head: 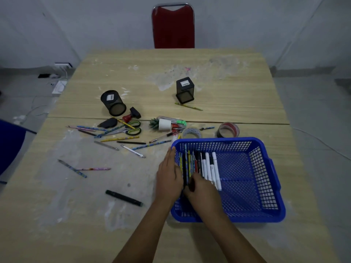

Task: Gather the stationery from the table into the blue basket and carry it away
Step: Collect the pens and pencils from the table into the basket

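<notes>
— Looking at the room first: pale walls, grey floor, a red chair at the far end, cables and a socket strip on the floor to the left. What about the table?

— Long, pale wood grain, smeared with white patches, a seam running across the middle. On the near right sits the blue basket, pens and markers lined up along its left side.

— And the hands?

— The left hand lies flat, fingers straight and together, against the outside of the basket's left wall. The right hand is inside, fingers curled down over the near ends of the pens — whether it pinches one, I cannot tell; the view is dim there.

— What might go wrong?

— Plenty is left outside: two tipped mesh cups, tape rolls, scissors, scattered pencils. Carrying off early would leave them behind. The open mesh could let a thin pencil poke through, and a push from the left hand might slide the light basket.
</notes>
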